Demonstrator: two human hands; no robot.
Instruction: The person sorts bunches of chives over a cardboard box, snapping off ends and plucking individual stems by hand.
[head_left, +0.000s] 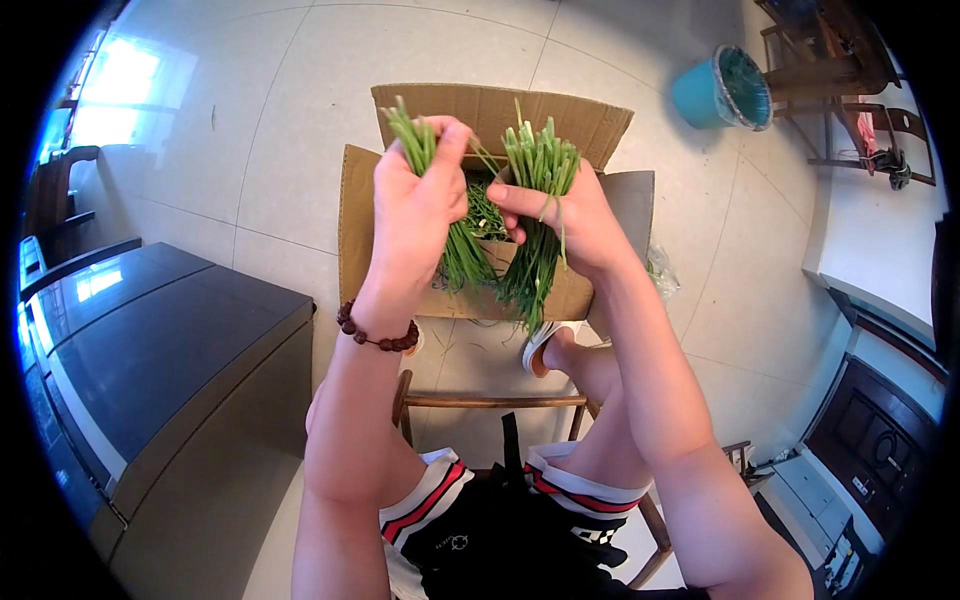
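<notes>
My left hand [418, 195] is closed round a bunch of thin green stalks [466, 258], whose cut ends stick up above the fist. Beside it, my right hand [565, 215] grips a thicker green bunch [540, 160], with its leafy ends hanging down. A few loose stalks stretch between the two hands. Both bunches are over an open cardboard box [510, 103] on the floor. More green stalks [485, 213] lie inside the box, partly hidden by my hands.
A dark-topped cabinet [180, 340] stands at the left. At the upper right is a blue bucket [700, 95] with a plastic liner, near wooden furniture [820, 80]. A clear plastic bag [661, 270] lies right of the box. A wooden bar [490, 401] crosses before my legs.
</notes>
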